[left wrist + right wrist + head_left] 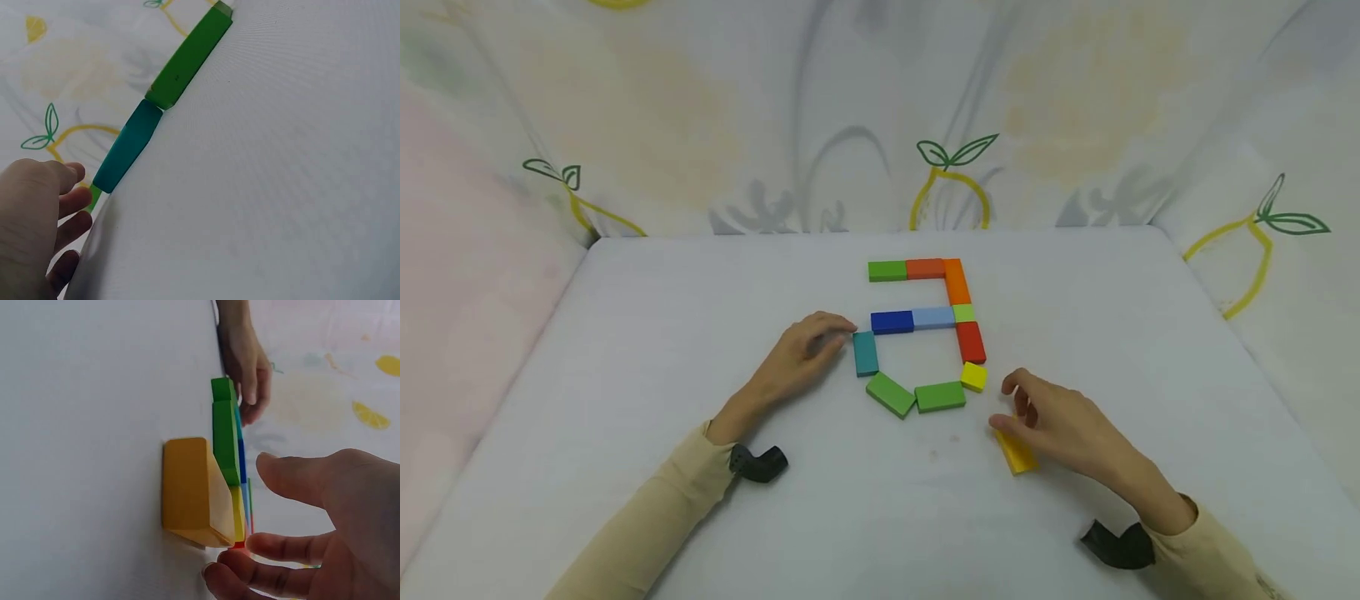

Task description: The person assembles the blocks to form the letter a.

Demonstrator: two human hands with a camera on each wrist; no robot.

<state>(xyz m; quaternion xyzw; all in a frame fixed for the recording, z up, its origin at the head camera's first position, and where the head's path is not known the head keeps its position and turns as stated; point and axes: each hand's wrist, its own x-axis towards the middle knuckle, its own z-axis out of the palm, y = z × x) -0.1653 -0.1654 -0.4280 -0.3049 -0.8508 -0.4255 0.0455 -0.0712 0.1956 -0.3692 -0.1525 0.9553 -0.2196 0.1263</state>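
My left hand (796,357) lies by the upper left corner of a teal block (865,354), its fingers loosely bent; whether a fingertip touches the block is unclear. In the left wrist view the teal block (128,147) stands just beyond those fingers. My right hand (1071,423) hovers around a yellow-orange block (1017,454), thumb and fingers spread apart. The right wrist view shows that block (186,484) on the table, with a gap between it and the thumb. Left of the right hand's fingertips sits a small yellow block (973,377).
Flat blocks form a figure: a green block (887,271), red-orange (925,268), orange (957,282), dark blue (892,322), light blue (933,317), light green (963,313), red (971,342), and two green blocks (940,397) below. A white table (662,333) meets patterned cloth (700,125) behind.
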